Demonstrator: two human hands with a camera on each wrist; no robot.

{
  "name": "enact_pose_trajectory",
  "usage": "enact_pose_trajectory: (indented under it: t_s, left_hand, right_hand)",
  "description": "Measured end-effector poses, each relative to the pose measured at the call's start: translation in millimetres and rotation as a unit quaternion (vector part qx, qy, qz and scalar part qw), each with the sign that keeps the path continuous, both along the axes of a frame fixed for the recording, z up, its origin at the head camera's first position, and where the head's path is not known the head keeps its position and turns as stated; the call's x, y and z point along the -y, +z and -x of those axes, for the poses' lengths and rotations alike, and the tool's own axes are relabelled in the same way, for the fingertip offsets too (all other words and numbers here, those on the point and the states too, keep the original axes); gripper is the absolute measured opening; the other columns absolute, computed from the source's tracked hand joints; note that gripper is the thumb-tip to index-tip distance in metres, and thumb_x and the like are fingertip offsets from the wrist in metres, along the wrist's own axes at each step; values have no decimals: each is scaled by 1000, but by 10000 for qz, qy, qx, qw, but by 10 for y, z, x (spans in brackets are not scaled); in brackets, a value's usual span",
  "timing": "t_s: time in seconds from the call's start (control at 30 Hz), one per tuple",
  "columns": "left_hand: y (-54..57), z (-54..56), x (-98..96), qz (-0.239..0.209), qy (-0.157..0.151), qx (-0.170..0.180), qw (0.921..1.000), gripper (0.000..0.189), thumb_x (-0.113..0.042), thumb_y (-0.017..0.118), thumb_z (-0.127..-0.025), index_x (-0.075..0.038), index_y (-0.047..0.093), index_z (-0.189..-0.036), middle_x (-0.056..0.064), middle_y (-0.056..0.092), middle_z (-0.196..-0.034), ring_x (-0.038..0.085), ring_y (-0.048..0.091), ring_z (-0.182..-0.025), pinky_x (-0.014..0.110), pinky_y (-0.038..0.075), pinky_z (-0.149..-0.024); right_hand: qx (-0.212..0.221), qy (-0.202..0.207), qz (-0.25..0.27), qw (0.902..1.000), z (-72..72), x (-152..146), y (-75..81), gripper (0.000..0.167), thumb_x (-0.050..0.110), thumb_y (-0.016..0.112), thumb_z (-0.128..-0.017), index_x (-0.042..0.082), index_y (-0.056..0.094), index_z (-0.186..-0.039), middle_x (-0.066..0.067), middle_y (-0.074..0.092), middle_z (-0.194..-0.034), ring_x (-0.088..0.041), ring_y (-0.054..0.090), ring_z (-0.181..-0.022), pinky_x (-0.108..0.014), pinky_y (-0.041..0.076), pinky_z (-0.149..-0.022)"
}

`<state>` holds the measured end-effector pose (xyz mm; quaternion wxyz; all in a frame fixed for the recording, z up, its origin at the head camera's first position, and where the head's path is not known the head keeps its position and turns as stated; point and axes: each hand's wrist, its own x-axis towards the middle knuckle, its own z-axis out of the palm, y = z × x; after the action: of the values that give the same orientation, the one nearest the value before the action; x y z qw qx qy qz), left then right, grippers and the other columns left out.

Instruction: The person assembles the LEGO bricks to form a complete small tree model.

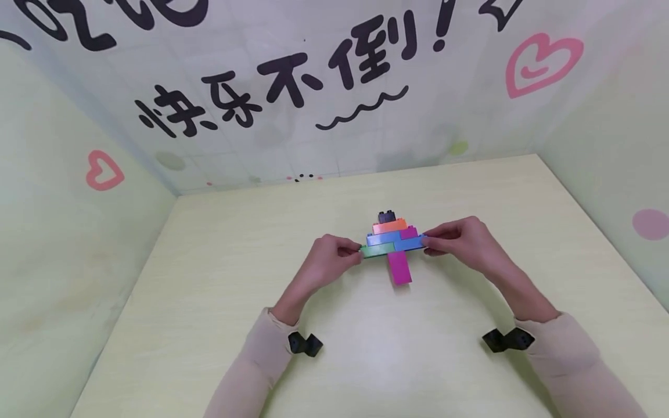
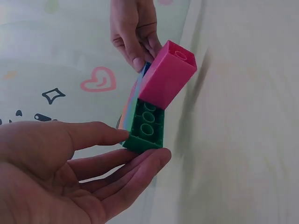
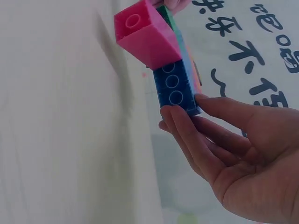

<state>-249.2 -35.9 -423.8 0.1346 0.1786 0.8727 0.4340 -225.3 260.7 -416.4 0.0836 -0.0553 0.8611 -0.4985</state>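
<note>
Both hands hold a tree-shaped build of toy building bricks (image 1: pixel 387 238) between them. My left hand (image 1: pixel 333 259) pinches the end of its green brick (image 1: pixel 378 250); the thumb and fingers show around that end in the left wrist view. The blue brick (image 3: pixel 174 86) at the opposite end of the bottom row is pinched by my right hand (image 1: pixel 460 241). Higher rows hold another blue brick, a small magenta one and an orange brick (image 1: pixel 389 226), with a black brick (image 1: pixel 387 216) on top. From the bottom row's underside a magenta block (image 1: pixel 399 268) sticks out like a trunk.
Under the hands lies a pale wood-look table (image 1: pixel 235 290). Behind it rises a white wall (image 1: pixel 292 139) with black lettering and a pink heart, and side walls stand left and right. Each sleeve cuff carries a small black camera (image 1: pixel 305 344).
</note>
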Motion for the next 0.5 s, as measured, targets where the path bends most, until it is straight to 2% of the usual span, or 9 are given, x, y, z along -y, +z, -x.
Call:
enact_pose_trajectory:
  t_s: [0.17,0.33,0.5]
  left_hand:
    - [-81,8,-59,134,70,-120,9998,22,-19,68,-93,-4,74,-108,-2,71,-87,11,64,-79,27,52,-68]
    - [-104,17,-68,66,171,-112,9998,24,-18,69,-92,-2,74,-109,1,72,-88,11,65,-78,27,52,-68]
    - [-111,29,-63,104,190,-118,9997,23,-18,68,-93,-2,73,-110,1,72,-89,11,65,-78,27,52,-68]
  right_hand:
    - [125,-149,-349,9992,46,46,-93,38,25,70,-92,-4,69,-116,-12,73,-95,-23,72,-86,-47,49,-91]
    - [235,-87,-620,9978,77,85,-120,35,21,70,-93,-6,69,-115,-13,73,-91,-22,72,-82,-44,52,-87]
    - [187,-9,-635,9978,74,109,-133,34,19,69,-93,-8,69,-113,-14,73,-89,-22,72,-80,-43,52,-86]
